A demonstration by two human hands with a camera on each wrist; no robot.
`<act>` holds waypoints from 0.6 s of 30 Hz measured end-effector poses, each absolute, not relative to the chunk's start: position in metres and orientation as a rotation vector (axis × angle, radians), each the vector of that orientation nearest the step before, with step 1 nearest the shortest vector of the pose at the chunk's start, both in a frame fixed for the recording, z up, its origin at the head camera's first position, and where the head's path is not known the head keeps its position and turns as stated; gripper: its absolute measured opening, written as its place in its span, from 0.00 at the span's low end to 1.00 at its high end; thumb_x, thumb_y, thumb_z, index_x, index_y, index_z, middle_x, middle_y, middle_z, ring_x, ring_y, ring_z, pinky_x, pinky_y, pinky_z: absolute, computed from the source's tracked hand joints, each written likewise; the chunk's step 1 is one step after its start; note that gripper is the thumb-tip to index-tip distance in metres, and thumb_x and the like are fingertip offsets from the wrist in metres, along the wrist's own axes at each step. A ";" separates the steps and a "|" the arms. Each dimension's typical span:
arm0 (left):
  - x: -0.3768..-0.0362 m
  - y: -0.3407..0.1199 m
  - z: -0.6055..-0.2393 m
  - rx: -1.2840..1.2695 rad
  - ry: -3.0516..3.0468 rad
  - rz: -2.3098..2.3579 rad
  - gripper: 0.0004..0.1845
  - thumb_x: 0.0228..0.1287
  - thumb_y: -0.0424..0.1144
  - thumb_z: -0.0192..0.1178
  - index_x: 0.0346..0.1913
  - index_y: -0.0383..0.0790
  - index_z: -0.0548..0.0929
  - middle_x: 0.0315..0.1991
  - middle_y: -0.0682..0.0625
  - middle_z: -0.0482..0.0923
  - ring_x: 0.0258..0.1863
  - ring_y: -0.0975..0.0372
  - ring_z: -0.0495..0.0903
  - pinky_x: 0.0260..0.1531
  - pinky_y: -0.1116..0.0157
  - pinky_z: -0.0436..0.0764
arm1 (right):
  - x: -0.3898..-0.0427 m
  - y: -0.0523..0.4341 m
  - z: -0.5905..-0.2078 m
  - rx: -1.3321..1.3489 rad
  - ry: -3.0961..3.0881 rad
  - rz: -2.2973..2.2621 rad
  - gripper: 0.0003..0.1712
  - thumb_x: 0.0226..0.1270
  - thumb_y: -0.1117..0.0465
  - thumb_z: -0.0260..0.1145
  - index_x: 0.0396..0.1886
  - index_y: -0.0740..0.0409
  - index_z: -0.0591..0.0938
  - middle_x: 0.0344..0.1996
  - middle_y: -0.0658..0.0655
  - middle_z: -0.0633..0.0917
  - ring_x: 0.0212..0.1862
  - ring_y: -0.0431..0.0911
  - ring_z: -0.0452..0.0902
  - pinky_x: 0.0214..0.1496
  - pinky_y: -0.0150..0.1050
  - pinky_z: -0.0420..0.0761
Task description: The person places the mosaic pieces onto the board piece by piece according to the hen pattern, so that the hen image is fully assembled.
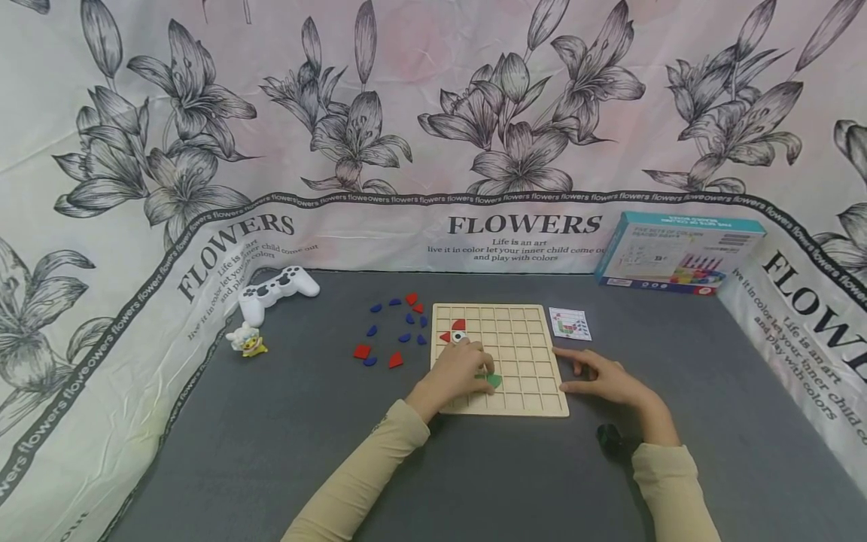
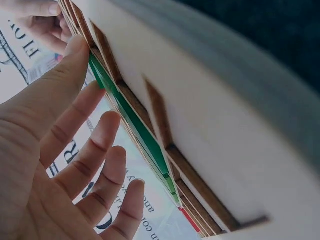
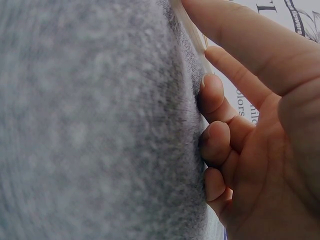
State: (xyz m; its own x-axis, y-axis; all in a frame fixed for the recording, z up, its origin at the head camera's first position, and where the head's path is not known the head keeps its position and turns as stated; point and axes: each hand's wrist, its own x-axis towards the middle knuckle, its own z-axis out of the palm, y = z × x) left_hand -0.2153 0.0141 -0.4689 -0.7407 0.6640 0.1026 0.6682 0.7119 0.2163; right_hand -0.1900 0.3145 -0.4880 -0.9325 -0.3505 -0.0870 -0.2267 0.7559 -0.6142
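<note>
A wooden grid board (image 1: 524, 331) lies flat on the dark table. Over its left half, my left hand (image 1: 462, 370) has thumb and forefinger at a green piece (image 1: 495, 381). In the left wrist view the tip of a green piece (image 2: 98, 72) sits between the thumb and forefinger, low at the board's cells; its full shape is hidden. More green lies along the cells beyond. Red pieces (image 1: 459, 324) and a round eye piece (image 1: 458, 336) sit at the board's upper left. My right hand (image 1: 606, 380) touches the board's right edge with thumb and forefinger, its other fingers bent.
Several blue pieces (image 1: 405, 338) and red pieces (image 1: 362, 351) lie left of the board. A pattern card (image 1: 570, 324) is at its upper right. Farther off are a white game controller (image 1: 279, 290), a small figurine (image 1: 247, 341) and a box (image 1: 677, 252).
</note>
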 end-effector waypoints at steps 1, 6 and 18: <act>-0.216 0.014 -0.469 -1.126 -2.892 -0.377 0.16 0.43 0.57 0.69 0.35 0.55 0.86 0.32 0.58 0.77 0.29 0.67 0.67 0.28 0.72 0.64 | -0.190 0.314 -0.488 -0.458 2.756 -0.926 0.39 0.54 0.45 0.69 0.66 0.47 0.68 0.32 0.50 0.68 0.25 0.38 0.59 0.26 0.33 0.59; -0.216 0.012 -0.467 -1.134 -2.901 -0.400 0.16 0.43 0.57 0.69 0.35 0.55 0.87 0.31 0.58 0.77 0.29 0.67 0.67 0.27 0.73 0.64 | -0.190 0.313 -0.487 -0.450 2.754 -0.929 0.40 0.54 0.45 0.69 0.66 0.47 0.68 0.33 0.50 0.68 0.25 0.38 0.59 0.26 0.33 0.59; -0.222 -0.008 -0.468 -1.067 -2.923 -0.495 0.14 0.50 0.54 0.68 0.38 0.53 0.86 0.34 0.57 0.78 0.37 0.62 0.74 0.37 0.64 0.72 | -0.189 0.313 -0.488 -0.461 2.763 -0.931 0.39 0.54 0.45 0.69 0.66 0.47 0.68 0.33 0.50 0.68 0.25 0.38 0.59 0.26 0.33 0.58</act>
State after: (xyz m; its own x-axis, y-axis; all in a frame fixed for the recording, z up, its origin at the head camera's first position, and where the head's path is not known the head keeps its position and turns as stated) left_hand -0.2223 -0.0083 -0.4681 -0.7704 0.6300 0.0979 0.6271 0.7211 0.2945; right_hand -0.1893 0.3134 -0.4875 -0.9338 -0.3489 -0.0786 -0.2301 0.7544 -0.6147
